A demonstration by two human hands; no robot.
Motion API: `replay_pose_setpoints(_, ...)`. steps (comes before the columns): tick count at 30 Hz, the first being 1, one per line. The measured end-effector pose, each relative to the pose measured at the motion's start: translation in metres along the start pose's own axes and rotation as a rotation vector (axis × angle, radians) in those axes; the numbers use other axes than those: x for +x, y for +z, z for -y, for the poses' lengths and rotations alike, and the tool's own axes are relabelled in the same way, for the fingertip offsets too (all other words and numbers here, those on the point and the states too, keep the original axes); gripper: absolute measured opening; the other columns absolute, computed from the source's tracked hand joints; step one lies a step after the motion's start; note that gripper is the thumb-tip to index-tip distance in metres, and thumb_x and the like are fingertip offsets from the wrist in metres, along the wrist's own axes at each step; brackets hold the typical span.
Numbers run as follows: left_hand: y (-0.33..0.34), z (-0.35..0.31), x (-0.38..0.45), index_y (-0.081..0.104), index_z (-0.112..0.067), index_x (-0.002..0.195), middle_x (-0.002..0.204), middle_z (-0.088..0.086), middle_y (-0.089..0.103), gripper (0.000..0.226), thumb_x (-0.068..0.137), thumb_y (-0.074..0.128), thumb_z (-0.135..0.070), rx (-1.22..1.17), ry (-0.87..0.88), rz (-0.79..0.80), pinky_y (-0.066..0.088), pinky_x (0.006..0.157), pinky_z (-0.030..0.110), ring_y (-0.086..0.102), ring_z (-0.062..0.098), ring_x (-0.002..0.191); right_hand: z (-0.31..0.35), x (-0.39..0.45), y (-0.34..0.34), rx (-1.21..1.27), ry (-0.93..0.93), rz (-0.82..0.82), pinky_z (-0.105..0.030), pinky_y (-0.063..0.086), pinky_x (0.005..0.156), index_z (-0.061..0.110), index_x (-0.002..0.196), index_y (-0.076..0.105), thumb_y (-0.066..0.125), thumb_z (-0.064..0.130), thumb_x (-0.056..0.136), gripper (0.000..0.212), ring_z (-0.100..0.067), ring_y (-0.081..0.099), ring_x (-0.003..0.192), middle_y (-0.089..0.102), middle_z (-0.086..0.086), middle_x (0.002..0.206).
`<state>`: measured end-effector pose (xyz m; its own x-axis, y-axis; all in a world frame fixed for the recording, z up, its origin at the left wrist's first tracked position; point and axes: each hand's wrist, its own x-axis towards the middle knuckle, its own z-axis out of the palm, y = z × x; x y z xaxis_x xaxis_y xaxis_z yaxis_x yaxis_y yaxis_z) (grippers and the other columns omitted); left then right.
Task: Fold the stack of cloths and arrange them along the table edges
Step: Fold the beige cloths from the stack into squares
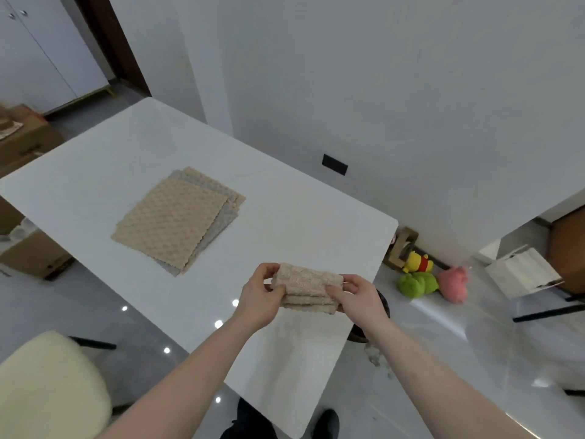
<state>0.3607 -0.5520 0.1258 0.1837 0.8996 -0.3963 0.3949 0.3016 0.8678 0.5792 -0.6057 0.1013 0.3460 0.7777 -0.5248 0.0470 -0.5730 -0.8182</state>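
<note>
The person holds a folded beige cloth (306, 291) in both hands above the white table (95, 191), over the part of the tabletop nearest the body. The left hand (260, 296) grips the cloth's left end, fingers curled behind it and the thumb pressed across the front. The right hand (357, 297) pinches the right end the same way, thumb on top and fingers underneath. The cloth is folded into a narrow bundle of several layers — their scalloped edges show stacked along its lower side — and it is lifted clear of the table.

Farther in on the table, toward its middle, lies the stack of unfolded cloths (177, 221). They rest flat, slightly fanned, with a beige one on top and grey and beige edges peeking out along the far and right sides. The stack sits well apart from the held cloth.

Off the table's right end, on the floor by the wall, there are three soft toys — a yellow one (418, 262), a green one (417, 282) and a pink one (453, 282) — close together. On the table's left side stands a cream chair (47, 384), and beyond it, cardboard boxes (28, 144) sit on the floor.
</note>
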Motion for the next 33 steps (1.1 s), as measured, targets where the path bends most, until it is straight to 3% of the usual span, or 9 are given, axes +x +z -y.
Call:
replay_pose_setpoints(6, 0.020, -0.001, -0.002, 0.055, -0.032, 0.127, 0.119, -0.019, 0.058, 0.037, 0.096, 0.058, -0.012, -0.022, -0.033, -0.063, 0.048, 0.069, 0.015, 0.066, 0.014, 0.099, -0.001, 0.016, -0.014, -0.011, 0.016, 0.070, -0.050, 0.062, 0.089, 0.021, 0.112, 0.069, 0.083, 0.027, 0.085, 0.031, -0.022, 0.076, 0.096, 0.078, -0.002, 0.106)
replay_pose_setpoints(13, 0.032, -0.006, 0.025, 0.057, -0.031, 0.130, 0.124, -0.013, 0.061, 0.041, 0.094, 0.058, -0.011, -0.021, -0.019, -0.055, 0.049, 0.066, 0.023, 0.068, 0.012, 0.094, 0.005, 0.033, -0.025, -0.022, 0.031, 0.034, -0.045, 0.062, 0.091, 0.020, 0.113, 0.069, 0.082, 0.025, 0.086, 0.030, -0.021, 0.076, 0.095, 0.079, 0.000, 0.102)
replay_pose_setpoints(24, 0.085, -0.021, 0.066, 0.054, -0.029, 0.135, 0.125, -0.013, 0.058, 0.041, 0.097, 0.058, -0.013, -0.026, -0.042, -0.076, 0.053, 0.074, 0.021, 0.065, 0.005, 0.093, 0.016, 0.088, -0.069, -0.034, 0.072, 0.048, -0.043, 0.062, 0.090, 0.015, 0.119, 0.067, 0.078, 0.019, 0.089, 0.032, -0.022, 0.074, 0.097, 0.076, -0.003, 0.108)
replay_pose_setpoints(29, 0.128, -0.037, 0.101, 0.052, -0.028, 0.138, 0.130, -0.010, 0.057, 0.043, 0.098, 0.055, -0.011, -0.002, -0.096, -0.141, 0.052, 0.072, 0.018, 0.065, 0.009, 0.098, 0.019, 0.137, -0.101, -0.054, 0.073, 0.102, -0.031, 0.061, 0.077, 0.021, 0.112, 0.067, 0.080, 0.020, 0.088, 0.027, -0.016, 0.071, 0.095, 0.073, 0.001, 0.108)
replay_pose_setpoints(33, 0.167, -0.056, 0.134, 0.049, -0.026, 0.143, 0.137, -0.007, 0.057, 0.047, 0.099, 0.050, -0.009, 0.039, -0.129, -0.139, 0.047, 0.070, 0.013, 0.063, 0.015, 0.108, 0.022, 0.179, -0.133, -0.078, 0.089, 0.124, -0.032, 0.062, 0.077, 0.016, 0.116, 0.066, 0.080, 0.020, 0.088, 0.032, -0.017, 0.071, 0.091, 0.072, -0.001, 0.105)
